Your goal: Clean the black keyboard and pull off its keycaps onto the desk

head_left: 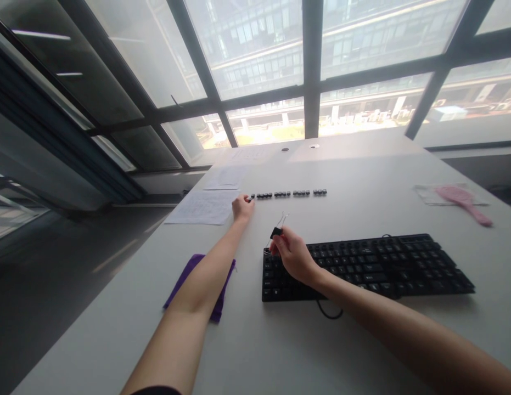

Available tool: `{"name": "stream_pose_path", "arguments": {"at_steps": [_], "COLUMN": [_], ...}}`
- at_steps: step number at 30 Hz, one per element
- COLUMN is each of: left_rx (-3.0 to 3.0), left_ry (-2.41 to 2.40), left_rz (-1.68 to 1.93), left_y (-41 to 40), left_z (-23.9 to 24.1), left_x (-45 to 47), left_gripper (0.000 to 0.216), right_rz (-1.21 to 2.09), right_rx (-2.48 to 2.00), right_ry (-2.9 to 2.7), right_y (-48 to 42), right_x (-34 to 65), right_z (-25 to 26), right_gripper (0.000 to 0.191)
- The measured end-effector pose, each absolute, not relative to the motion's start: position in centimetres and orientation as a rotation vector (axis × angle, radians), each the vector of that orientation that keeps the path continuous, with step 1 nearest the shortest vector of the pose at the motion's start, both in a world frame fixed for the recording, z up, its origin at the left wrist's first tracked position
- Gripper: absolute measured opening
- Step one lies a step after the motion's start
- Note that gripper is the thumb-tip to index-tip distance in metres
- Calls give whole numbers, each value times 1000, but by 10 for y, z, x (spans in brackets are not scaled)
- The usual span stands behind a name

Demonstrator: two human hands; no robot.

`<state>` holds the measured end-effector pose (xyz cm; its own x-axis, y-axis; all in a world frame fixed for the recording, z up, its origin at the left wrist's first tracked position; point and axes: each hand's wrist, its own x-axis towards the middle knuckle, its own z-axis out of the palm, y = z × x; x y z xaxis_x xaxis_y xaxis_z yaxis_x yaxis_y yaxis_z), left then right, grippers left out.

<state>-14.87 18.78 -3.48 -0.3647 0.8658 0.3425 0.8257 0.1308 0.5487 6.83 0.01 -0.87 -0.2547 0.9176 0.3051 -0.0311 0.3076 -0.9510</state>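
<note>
The left hand [242, 208] has its fingers at the left end of a row of black keycaps [302, 193]; whether they grip one is too small to tell. Paper sheets [201, 207] lie left of these fingers, a purple cloth [190, 274] nearer the body, partly behind the forearm. The right hand [295, 255] pinches a black wire tool [276, 232], wires jutting beyond its fingers. A black keyboard [378, 269] spreads beneath and rightward of them on the table [362, 170], a pink brush [456, 196] well to their right.

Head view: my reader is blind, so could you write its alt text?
The left hand is at the left end of a row of black keycaps; the right hand holds a wire-pronged black tool by a keyboard on a white desk.
</note>
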Motion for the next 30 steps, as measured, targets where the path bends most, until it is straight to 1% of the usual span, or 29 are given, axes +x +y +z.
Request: {"name": "stream_pose_path", "arguments": {"at_steps": [7,13,16,19,23,26,30], "left_rx": [1701,1688,1756,1851,2016,2018,1955], "left_ry": [2301,2248,2133,1966,1671,1592,1560], "left_rz": [1084,1168,1207,1187,1018,916,917], "left_y": [187,166,137,94,25,-13,-35], "left_z": [-35,-19,-4,13,27,28,19], "left_x": [-149,-142,-135,-126,-110,-96,-86], "left_gripper": [36,43,39,29,18,17,18], "right_rz": [1136,1137,1139,1089,1005,986,958], "right_rx": [-845,-817,-817,-833,-852,-852,-869], "right_ry": [-1523,-1433,-1463,-1588,-1766,-1838,-1879], "right_y": [0,2,3,2,1,-1,-1], "right_x": [68,70,76,85,93,93,87], "right_z": [-9,-4,1,6,8,6,2], "right_gripper": [22,21,19,19,22,21,19]}}
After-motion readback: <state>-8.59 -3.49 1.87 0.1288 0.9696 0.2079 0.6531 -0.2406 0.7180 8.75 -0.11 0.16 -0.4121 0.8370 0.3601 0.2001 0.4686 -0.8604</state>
